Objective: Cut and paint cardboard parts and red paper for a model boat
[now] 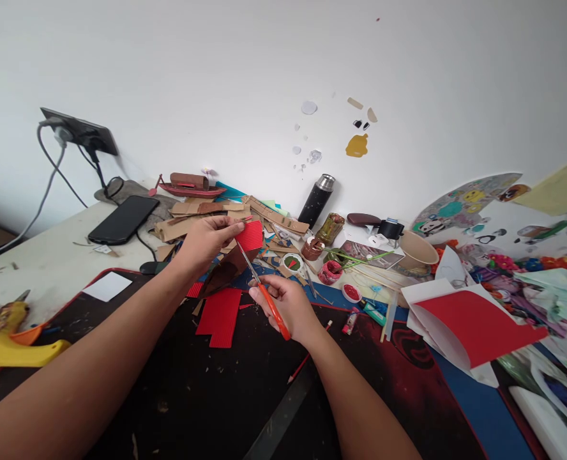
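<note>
Between the thumb and fingers of my left hand (215, 235) is a small piece of red corrugated paper (251, 236), held up above the mat. My right hand (287, 305) is closed round the orange handles of a pair of scissors (272, 309). The metal blades point up and left, with their tips at the lower left edge of the red piece. Whether the blades have cut into it I cannot tell. Below my hands, a larger notched sheet of red corrugated paper (219, 319) lies on the black mat (192, 396).
A yellow glue gun (20, 351) lies at the left, near a black phone (124, 220). Cardboard scraps (188, 227), a black flask (316, 203) and open paint jars (330, 271) crowd the back. A ruler (283, 415) and red pencil (300, 368) lie in front. Red paper (475, 319) stands at right.
</note>
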Demonstrator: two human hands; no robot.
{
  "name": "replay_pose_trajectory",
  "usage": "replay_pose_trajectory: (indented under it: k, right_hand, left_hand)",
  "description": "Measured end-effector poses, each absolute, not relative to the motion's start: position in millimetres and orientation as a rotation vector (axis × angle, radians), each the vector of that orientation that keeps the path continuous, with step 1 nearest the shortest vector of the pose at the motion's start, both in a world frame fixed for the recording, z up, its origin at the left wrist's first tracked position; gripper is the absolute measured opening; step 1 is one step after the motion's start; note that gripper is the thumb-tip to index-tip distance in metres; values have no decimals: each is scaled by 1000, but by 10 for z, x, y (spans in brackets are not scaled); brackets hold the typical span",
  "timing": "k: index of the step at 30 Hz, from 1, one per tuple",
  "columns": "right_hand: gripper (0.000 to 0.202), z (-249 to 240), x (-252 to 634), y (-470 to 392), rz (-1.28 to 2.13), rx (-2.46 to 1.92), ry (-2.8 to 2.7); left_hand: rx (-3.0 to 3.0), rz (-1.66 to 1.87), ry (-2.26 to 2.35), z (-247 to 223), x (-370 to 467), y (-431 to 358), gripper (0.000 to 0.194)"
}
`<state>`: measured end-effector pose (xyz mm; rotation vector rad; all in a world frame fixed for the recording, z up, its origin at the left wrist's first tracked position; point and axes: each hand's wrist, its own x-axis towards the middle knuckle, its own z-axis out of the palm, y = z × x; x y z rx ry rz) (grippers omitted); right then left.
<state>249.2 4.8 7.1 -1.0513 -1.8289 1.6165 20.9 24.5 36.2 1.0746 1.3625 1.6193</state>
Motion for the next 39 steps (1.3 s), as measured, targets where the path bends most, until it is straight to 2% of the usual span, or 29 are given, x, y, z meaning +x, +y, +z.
replay_pose_trajectory:
  k: [33,39]
  right_hand:
    - [49,85,2492,23,1535,-1070,-1902]
    - [40,26,2523,39,1490,-1051,-1967]
  left_hand:
    - [1072,1557,1398,369,217,233,42]
    - [1068,1555,1399,384,218,232,42]
